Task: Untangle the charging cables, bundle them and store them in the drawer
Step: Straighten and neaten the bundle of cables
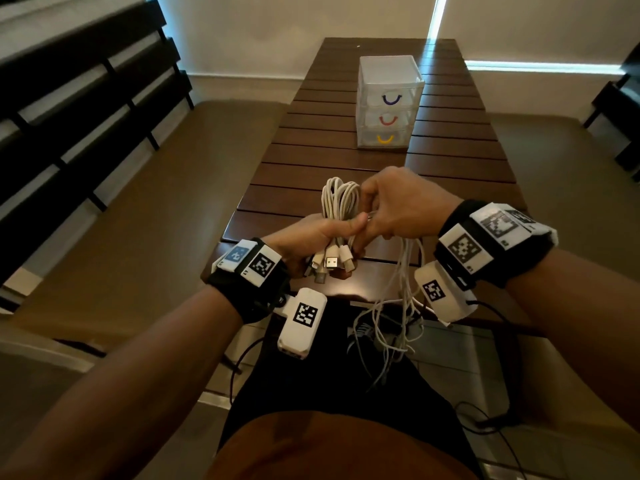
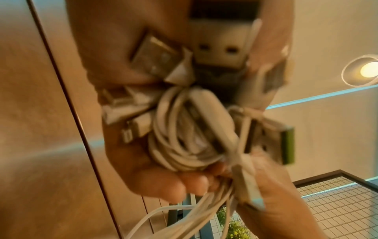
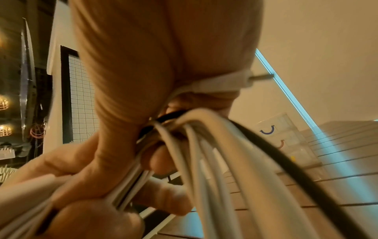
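My left hand (image 1: 320, 233) grips a folded bundle of white charging cables (image 1: 339, 199) above the near end of the table; their loops stick up and several USB plugs (image 1: 330, 263) hang below my fist. In the left wrist view the same cables (image 2: 184, 137) and plugs fill my palm. My right hand (image 1: 391, 209) touches the bundle from the right and pinches white strands (image 3: 204, 153) that drop as loose cable ends (image 1: 398, 306) past the table edge. The clear three-drawer unit (image 1: 389, 102), with purple, red and yellow handles, stands farther along the table, its drawers closed.
The dark slatted wooden table (image 1: 450, 161) runs away from me. Brown benches (image 1: 156, 202) flank it on both sides. Black wires (image 1: 485, 410) from the wrist cameras trail over my lap.
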{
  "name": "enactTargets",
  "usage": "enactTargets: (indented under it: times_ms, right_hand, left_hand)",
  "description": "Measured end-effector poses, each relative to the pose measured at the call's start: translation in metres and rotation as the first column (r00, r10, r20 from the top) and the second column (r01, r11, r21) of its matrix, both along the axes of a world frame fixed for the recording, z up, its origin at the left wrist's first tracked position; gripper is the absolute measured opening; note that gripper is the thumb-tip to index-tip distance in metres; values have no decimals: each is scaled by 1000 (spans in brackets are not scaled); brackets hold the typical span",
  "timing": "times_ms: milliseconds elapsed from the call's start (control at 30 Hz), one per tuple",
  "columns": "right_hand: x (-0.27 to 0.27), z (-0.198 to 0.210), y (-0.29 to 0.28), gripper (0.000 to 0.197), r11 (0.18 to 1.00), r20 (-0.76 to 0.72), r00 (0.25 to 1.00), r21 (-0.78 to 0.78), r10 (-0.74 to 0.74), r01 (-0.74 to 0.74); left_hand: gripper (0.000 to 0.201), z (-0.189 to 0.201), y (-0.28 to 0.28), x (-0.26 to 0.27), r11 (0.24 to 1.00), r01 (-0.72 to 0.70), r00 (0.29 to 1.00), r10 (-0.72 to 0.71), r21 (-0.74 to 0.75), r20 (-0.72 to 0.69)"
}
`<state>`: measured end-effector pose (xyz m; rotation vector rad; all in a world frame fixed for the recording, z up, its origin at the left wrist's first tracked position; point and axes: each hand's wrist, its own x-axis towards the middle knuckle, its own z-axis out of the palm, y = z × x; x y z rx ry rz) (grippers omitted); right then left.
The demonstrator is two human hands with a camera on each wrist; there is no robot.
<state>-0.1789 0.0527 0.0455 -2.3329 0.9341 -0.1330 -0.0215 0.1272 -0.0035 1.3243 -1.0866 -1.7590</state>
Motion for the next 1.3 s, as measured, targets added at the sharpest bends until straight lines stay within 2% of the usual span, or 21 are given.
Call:
enactTargets:
  times_ms: [100, 233, 333, 400, 500, 567, 667, 733, 800, 867, 933, 1000, 1067, 1133, 1200, 1267, 1300]
  right_hand:
    - [2, 2, -3, 40, 997, 2, 997, -10, -75, 75]
    - [-3, 5, -4, 59, 994, -65, 997, 96, -38, 44]
    - [-9, 3, -4, 58, 1000, -137, 991, 22, -12, 15]
    - [-11, -2, -4, 49, 995, -189, 982, -104, -26, 7]
    - [-15, -9, -2, 19, 976, -205, 979, -218, -17, -29]
    - [-19, -13, 0, 18, 967, -137, 990, -255, -16, -20]
    - [-17, -18, 2, 24, 911, 38, 998, -412, 45, -25]
    - [-15, -23, 1, 27, 888, 200, 975, -459, 97, 6]
    - [-10, -23, 0, 28, 890, 354, 927, -452, 122, 55]
    - [-4, -22, 1, 31, 906, 499, 864, -392, 65, 158]
    - [0, -21, 5, 27, 943, 626, 779, -241, -31, 231]
    - [2, -21, 11, 17, 968, 707, 694, -53, -136, 243]
    - [2, -19, 14, 7, 975, 761, 620, 74, -190, 208]
    - [0, -15, 14, 17, 979, 774, 610, 64, -172, 195]
    - [1, -11, 17, 20, 983, 765, 625, 55, -153, 174]
    - [3, -10, 19, 21, 982, 753, 636, 74, -168, 172]
    - [3, -10, 20, 22, 981, 747, 640, 88, -180, 174]
  left_hand:
    - [39, -1, 1, -4, 999, 53, 998, -53, 5, -40]
    - [24, 0, -1, -7, 997, 62, 982, -55, -35, 180]
    - [13, 0, -2, -7, 998, 2, 949, 18, -61, 316]
    - [9, -4, -3, -6, 995, -41, 934, 72, -95, 349]
    - [7, -6, -2, -9, 985, -117, 948, 149, -128, 280]
    - [13, -7, -1, -8, 977, -180, 951, 202, -115, 233]
    - [16, 0, 0, -3, 978, -205, 966, 209, -42, 152]
    - [17, 3, -1, 1, 996, -88, 995, 88, 3, 40]
    - [24, 7, -2, 1, 998, 44, 992, -39, 38, -123]
    - [27, 13, -5, -2, 995, 95, 980, -87, 35, -179]
    - [15, 19, -7, -8, 994, 108, 977, -109, -14, -182]
    - [9, 22, -11, -12, 992, 121, 977, -127, -48, -169]
    - [18, 23, -13, -14, 987, 149, 978, -156, -61, -142]
    - [37, 23, -15, -16, 981, 190, 969, -194, -42, -150]
    - [26, 25, -15, -19, 979, 196, 974, -201, -47, -109]
    - [11, 28, -16, -22, 981, 190, 982, -189, -50, 26]
    - [11, 29, -15, -24, 982, 184, 981, -179, -54, 78]
